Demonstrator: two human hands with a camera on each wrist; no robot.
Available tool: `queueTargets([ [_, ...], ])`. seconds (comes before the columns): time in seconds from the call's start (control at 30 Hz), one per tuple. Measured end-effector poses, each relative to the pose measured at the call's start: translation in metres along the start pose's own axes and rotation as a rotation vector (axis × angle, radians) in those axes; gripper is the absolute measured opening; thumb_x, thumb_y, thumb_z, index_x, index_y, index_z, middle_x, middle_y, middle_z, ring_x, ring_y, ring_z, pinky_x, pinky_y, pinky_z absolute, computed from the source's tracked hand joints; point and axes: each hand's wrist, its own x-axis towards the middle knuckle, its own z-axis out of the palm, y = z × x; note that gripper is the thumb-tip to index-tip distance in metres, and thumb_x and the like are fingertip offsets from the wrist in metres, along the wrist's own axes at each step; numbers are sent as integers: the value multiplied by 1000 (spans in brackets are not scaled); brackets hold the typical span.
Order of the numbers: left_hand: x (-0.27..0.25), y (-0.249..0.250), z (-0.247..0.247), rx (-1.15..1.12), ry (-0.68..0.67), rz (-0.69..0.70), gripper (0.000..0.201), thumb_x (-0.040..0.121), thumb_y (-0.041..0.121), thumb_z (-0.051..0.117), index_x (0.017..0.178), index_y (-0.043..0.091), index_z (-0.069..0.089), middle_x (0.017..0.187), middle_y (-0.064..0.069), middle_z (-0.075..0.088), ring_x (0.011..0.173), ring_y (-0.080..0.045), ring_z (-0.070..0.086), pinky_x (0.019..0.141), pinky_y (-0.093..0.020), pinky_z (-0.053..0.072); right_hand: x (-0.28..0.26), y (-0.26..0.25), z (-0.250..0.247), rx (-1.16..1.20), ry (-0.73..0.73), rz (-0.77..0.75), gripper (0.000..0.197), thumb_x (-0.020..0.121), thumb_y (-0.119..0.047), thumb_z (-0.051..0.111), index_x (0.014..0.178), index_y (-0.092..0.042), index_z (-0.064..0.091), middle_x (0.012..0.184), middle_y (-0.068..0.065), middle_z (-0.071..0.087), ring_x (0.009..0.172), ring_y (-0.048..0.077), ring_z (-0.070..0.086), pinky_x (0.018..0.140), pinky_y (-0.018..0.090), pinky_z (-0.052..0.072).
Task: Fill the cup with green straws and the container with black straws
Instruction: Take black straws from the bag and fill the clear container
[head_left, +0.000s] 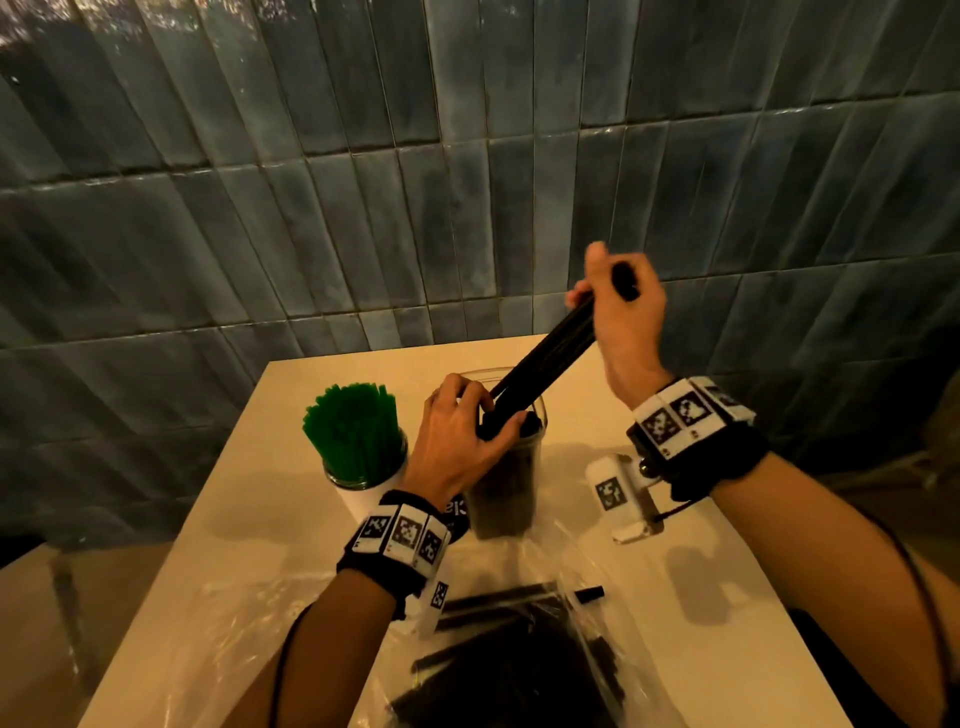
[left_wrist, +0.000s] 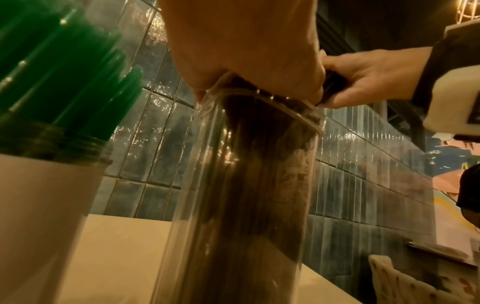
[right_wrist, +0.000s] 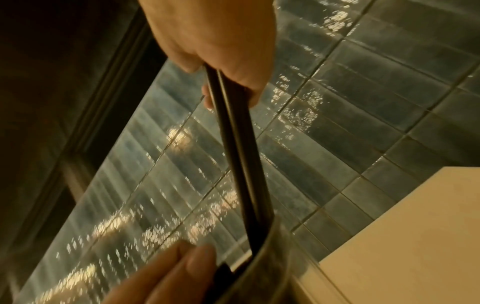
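Observation:
A white cup (head_left: 363, 499) at the table's left holds a full bunch of green straws (head_left: 356, 431). To its right stands a tall clear container (head_left: 506, 493) with black straws inside. A bundle of black straws (head_left: 545, 358) slants from its mouth up to the right. My left hand (head_left: 493, 413) grips the bundle's lower end at the rim. My right hand (head_left: 602, 291) grips the upper end. The left wrist view shows the container (left_wrist: 246, 195) and the cup (left_wrist: 39, 205) close up. In the right wrist view the black straws (right_wrist: 239, 154) run down into the container (right_wrist: 272, 257).
A clear plastic bag (head_left: 519, 649) with more black straws lies at the table's near edge. One loose short black straw (head_left: 589, 594) sits beside it. A tiled wall (head_left: 467, 182) rises just behind the table (head_left: 234, 519). The table's right edge is close to my right forearm.

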Motion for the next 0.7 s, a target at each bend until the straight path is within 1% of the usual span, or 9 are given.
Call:
queueTargets([
  [0.1,-2,-1,2,-33,47,2,41,80,55,60,92,18,47,101,4,36,95,-11,37,90,-39,45,-12,15,10,-200,-270,-46,22,89,-37,59,75,-20,57,68,-5,65,68,7,63,78,29,52],
  [0.17,-5,-1,3,-14,80,4,59,73,68,55,99,16,48,104,2,38,95,-10,35,87,-34,44,-18,25,13,-372,-455,-52,26,89,-40,57,78,-18,62,72,-7,65,67,1,59,73,20,46],
  [0.23,-9,-1,4,1,107,-11,79,64,77,54,112,14,47,116,-3,40,103,-14,37,89,-30,42,-21,34,15,-492,-595,-9,25,87,-42,59,91,-18,66,83,-8,66,77,0,58,75,18,44],
  [0.3,-15,-1,4,-46,100,-73,96,58,76,64,127,15,39,135,-7,33,121,-19,34,100,-30,37,-21,42,15,-526,-655,46,36,83,-41,65,114,-22,62,102,-8,64,93,4,58,81,18,44],
  [0.37,-21,-1,6,-158,84,-171,110,54,66,77,138,17,26,147,-6,21,133,-21,26,106,-27,27,-21,49,12,-531,-640,54,54,80,-37,70,129,-25,52,111,-6,60,98,7,57,79,15,44],
  [0.47,-27,2,7,-344,97,-292,118,55,51,84,144,22,13,150,-3,23,135,-20,28,104,-24,25,-27,56,8,-595,-666,-38,47,85,-27,67,129,-22,53,115,0,61,98,13,60,75,9,44],
  [0.57,-29,7,8,-381,82,-361,120,59,47,84,148,22,7,153,-2,24,137,-19,29,103,-23,24,-33,60,4,-873,-821,-215,36,94,-30,53,128,-18,57,131,5,56,119,20,52,96,21,38],
  [0.63,-30,8,7,-365,62,-380,120,61,48,81,149,21,4,155,-3,21,139,-21,26,107,-27,23,-39,59,4,-1028,-909,-252,45,98,-40,42,138,-21,44,148,3,39,134,19,37,109,29,27],
  [0.7,-30,8,7,-356,54,-378,117,65,42,81,149,18,2,155,-5,21,138,-22,27,106,-23,22,-47,57,6,-1158,-1011,-272,55,98,-49,30,146,-22,30,156,2,22,142,19,21,116,34,14],
])
